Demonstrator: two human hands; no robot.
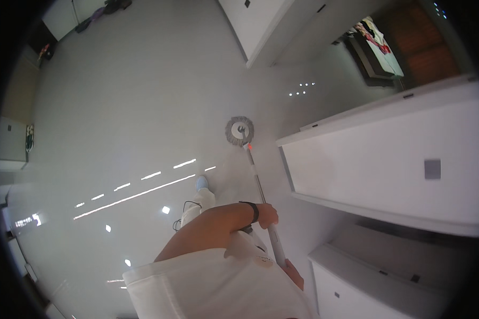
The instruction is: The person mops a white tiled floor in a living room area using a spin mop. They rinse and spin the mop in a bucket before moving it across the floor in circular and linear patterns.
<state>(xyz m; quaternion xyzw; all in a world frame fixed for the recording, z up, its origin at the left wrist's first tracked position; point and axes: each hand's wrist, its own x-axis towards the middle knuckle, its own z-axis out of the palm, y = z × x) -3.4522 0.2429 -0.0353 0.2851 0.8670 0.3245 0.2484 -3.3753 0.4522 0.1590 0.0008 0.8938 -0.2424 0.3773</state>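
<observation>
My left hand (268, 216), with a dark band on its wrist, is closed around the shaft of a spin mop (258, 179). Further up, by my body, my right hand (293, 274) holds the thick white grip (277, 247); my shirt partly hides it. At the far end, the round mop head (240, 130) with grey strands and a white disc lies on the pale floor (143, 99). An orange-red mark (250, 146) shows on the joint above the head.
Right of the mop stand a white wall (367, 167) and a doorway to a room with a bed (383, 60) and clothes (375, 38). A wall corner (255, 36) juts in at the top. My blue shoe (202, 183) is left of the shaft, beside bright light streaks.
</observation>
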